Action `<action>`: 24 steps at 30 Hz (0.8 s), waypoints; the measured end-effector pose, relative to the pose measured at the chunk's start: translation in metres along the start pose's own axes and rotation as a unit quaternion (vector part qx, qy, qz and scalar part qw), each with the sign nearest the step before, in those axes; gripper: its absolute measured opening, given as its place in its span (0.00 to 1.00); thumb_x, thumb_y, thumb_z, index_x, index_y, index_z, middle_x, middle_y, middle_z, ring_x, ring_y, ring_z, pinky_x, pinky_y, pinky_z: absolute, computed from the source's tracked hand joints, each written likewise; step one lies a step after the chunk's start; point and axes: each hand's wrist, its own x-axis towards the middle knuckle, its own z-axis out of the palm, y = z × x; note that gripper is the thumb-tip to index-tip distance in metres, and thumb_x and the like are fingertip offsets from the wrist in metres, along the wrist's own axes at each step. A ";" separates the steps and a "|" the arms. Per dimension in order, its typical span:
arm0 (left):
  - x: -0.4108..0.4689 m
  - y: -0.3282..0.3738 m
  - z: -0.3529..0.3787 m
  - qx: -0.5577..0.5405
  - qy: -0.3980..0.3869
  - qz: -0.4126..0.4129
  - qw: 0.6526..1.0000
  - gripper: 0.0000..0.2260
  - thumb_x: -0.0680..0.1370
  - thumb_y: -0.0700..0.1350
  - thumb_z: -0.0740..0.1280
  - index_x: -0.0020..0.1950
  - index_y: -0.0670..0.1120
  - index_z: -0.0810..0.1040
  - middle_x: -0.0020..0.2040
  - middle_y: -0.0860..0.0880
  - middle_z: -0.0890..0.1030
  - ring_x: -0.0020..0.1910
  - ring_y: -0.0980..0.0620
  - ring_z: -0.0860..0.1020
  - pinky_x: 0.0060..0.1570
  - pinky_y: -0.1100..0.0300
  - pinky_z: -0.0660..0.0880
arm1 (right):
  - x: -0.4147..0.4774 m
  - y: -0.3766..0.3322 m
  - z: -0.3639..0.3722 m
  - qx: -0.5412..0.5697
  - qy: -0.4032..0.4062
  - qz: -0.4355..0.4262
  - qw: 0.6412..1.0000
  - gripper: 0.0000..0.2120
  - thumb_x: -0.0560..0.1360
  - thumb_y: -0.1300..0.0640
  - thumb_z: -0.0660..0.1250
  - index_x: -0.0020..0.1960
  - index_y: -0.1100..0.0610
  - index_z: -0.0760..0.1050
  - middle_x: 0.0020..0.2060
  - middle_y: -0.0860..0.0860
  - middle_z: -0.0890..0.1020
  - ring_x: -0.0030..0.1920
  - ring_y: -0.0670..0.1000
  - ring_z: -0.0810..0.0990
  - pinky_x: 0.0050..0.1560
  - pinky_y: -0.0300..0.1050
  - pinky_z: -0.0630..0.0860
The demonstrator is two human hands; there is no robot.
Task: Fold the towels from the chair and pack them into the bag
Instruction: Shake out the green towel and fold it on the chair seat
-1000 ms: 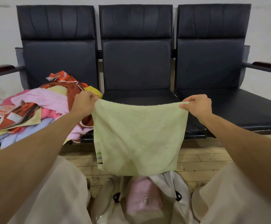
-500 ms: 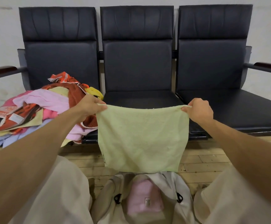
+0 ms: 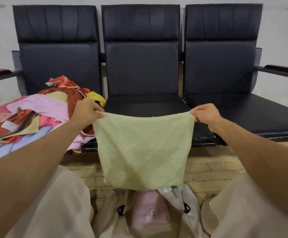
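A light green towel (image 3: 143,148) hangs spread out in front of me. My left hand (image 3: 86,111) pinches its upper left corner and my right hand (image 3: 206,115) pinches its upper right corner. Its lower edge hangs just above the open beige bag (image 3: 189,220) on the floor between my knees. A folded pink towel (image 3: 148,210) lies inside the bag. A heap of unfolded towels (image 3: 37,117) in pink, red, yellow and blue covers the left chair seat.
Three black chairs stand in a row against the wall; the middle seat (image 3: 145,104) and the right seat (image 3: 242,110) are behind the towel. Armrests (image 3: 284,70) stick out at both ends. Wooden floor (image 3: 212,165) lies below.
Both hands have lowered slightly with the green towel, which stays stretched between them; its lower edge now hangs nearer the bag.
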 end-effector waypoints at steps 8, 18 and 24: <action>0.000 -0.001 0.001 0.015 0.043 -0.014 0.999 0.13 0.72 0.43 0.75 0.54 0.40 0.83 0.49 0.42 0.84 0.43 0.48 0.77 0.51 0.54 0.76 | -0.004 -0.002 -0.001 -0.061 0.055 -0.047 0.996 0.11 0.75 0.61 0.71 0.57 0.58 0.81 0.49 0.56 0.83 0.42 0.52 0.82 0.45 0.45 0.81; 0.000 0.002 0.003 -0.006 0.067 -0.051 0.996 0.11 0.77 0.49 0.69 0.42 0.43 0.77 0.36 0.46 0.77 0.38 0.47 0.75 0.40 0.55 0.69 | -0.004 -0.006 -0.004 -0.090 0.111 -0.093 0.985 0.05 0.74 0.58 0.73 0.49 0.56 0.81 0.43 0.53 0.81 0.41 0.50 0.78 0.41 0.44 0.75; -0.003 0.014 0.008 -0.127 0.060 -0.084 0.986 0.08 0.80 0.47 0.63 0.47 0.43 0.71 0.39 0.44 0.77 0.29 0.47 0.79 0.27 0.61 0.72 | -0.005 -0.014 0.006 -0.061 0.094 -0.079 0.991 0.03 0.81 0.57 0.59 0.53 0.55 0.67 0.46 0.55 0.76 0.36 0.53 0.81 0.34 0.46 0.78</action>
